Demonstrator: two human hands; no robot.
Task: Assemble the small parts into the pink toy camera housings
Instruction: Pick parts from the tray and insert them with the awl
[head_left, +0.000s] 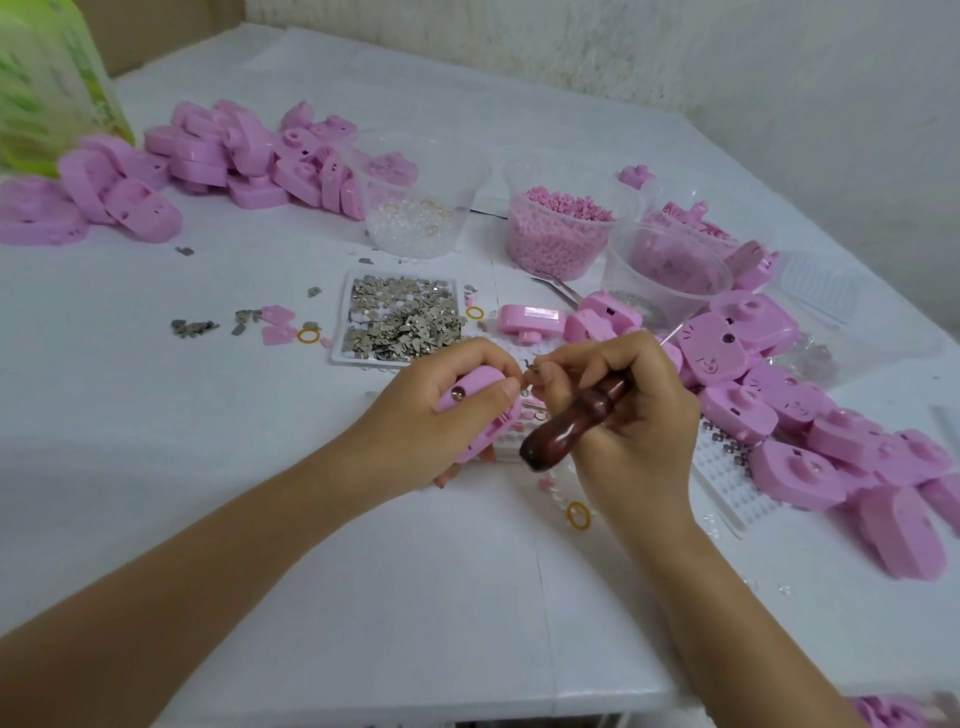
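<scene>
My left hand (441, 410) grips a pink toy camera housing (480, 415) just above the white table, its small round lens facing up. My right hand (623, 415) holds a dark wooden-handled tool (566, 421), whose thin metal tip pokes out behind the fingers. The fingertips of that hand also pinch a tiny metal part (531, 370) right at the housing's edge. Both hands meet at the middle of the view.
A white tray of small metal pieces (402, 317) lies behind the hands. Clear cups hold clear rings (421, 208), pink bits (561, 228) and pink parts (670, 270). Pink housings are piled at the back left (228, 156) and at the right (831, 431). A yellow ring (577, 516) lies nearby.
</scene>
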